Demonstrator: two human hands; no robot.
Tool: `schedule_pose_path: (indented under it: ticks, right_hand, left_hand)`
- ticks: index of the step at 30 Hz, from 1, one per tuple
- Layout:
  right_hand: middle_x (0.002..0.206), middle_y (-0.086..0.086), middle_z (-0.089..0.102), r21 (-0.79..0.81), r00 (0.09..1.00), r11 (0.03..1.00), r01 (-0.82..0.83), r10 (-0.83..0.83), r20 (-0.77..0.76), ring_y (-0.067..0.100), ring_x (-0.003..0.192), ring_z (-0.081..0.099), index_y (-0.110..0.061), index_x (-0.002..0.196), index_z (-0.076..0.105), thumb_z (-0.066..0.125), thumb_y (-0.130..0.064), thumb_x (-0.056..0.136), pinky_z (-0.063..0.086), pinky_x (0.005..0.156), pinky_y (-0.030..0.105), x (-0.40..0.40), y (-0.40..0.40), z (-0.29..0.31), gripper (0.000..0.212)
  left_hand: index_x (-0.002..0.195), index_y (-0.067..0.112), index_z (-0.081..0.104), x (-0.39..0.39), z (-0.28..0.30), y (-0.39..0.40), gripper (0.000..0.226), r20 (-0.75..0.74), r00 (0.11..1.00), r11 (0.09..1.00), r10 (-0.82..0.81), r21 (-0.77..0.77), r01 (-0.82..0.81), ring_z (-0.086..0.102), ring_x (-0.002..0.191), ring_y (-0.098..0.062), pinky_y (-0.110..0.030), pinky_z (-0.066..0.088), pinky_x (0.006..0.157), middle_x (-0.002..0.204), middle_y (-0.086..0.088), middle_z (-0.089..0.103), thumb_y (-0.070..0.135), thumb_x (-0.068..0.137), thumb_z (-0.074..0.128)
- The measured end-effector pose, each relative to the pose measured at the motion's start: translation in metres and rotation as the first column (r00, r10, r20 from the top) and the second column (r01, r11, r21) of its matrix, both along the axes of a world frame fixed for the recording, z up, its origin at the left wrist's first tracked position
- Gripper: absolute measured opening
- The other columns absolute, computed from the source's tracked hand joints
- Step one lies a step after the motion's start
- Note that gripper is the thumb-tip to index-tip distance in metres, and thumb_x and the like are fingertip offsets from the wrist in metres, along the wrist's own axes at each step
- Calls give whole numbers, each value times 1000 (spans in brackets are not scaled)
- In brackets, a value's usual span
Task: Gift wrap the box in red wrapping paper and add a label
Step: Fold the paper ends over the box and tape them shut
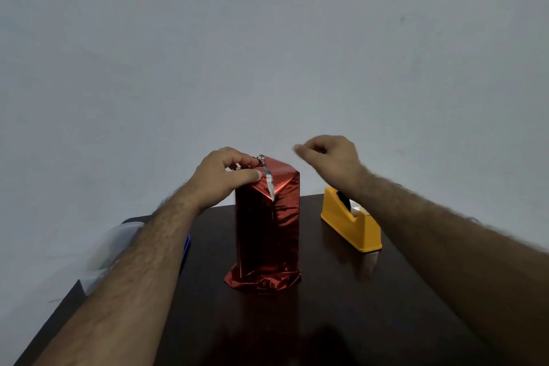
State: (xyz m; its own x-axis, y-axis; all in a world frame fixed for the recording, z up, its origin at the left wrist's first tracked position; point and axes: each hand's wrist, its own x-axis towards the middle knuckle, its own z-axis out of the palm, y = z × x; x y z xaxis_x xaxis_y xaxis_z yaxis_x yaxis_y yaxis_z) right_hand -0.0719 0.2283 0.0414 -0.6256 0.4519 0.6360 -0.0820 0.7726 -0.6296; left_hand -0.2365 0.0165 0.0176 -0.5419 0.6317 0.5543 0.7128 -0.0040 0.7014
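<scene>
A tall box wrapped in shiny red paper stands upright in the middle of the dark table. Its lower end is crumpled against the tabletop. My left hand grips the folded paper at the box's top left corner, thumb pressing the fold beside a silvery strip. My right hand hovers in the air to the right of the box top, fingers curled, thumb and forefinger pinched together; whether they hold tape I cannot tell.
A yellow tape dispenser sits on the table right of the box, under my right wrist. A clear plastic sheet and something blue lie at the table's left edge, partly behind my left forearm. A plain grey wall stands behind.
</scene>
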Motion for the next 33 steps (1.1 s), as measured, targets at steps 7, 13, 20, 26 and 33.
schedule_pose_path:
  ticks: [7,13,20,26,33]
  right_hand:
    - [144,-6,53,441,852,811,-384,128,508,16,137,44,-37,118,78,45,14,84,39,115,41,-28,-38,51,69]
    - [143,-15,48,671,786,631,-388,-154,599,18,136,34,-46,100,67,60,-5,90,43,107,51,-36,-33,69,42]
    - [122,-8,57,541,863,769,-340,26,504,20,124,50,-45,86,64,61,-11,92,40,113,49,-41,-6,69,35]
    - [135,-5,60,224,881,919,-323,206,426,16,136,47,-30,98,69,47,12,85,39,111,41,-30,1,60,48]
    - [143,-16,53,153,728,854,-498,316,608,6,139,41,-33,103,80,53,10,80,34,106,32,-23,-23,71,56]
  left_hand:
    - [98,35,84,7,5,-2,42,-11,1000,1000,0,-26,0,62,102,-5,-28,46,90,111,7,71,59,65,76]
    - [101,35,85,7,5,-3,34,-5,1000,1000,2,-27,-2,63,106,-8,-32,50,97,112,7,71,51,72,78]
    - [101,34,85,3,4,-4,51,-13,1000,1000,1,5,-1,65,107,-14,-33,49,99,111,6,72,66,63,74]
    - [100,36,85,5,6,-3,43,11,1000,1000,1,-6,-1,64,108,-14,-35,50,101,112,8,71,61,66,77]
    - [104,41,84,6,7,-4,38,-6,1000,999,11,-46,-12,63,109,-9,-38,51,103,113,12,70,58,71,77]
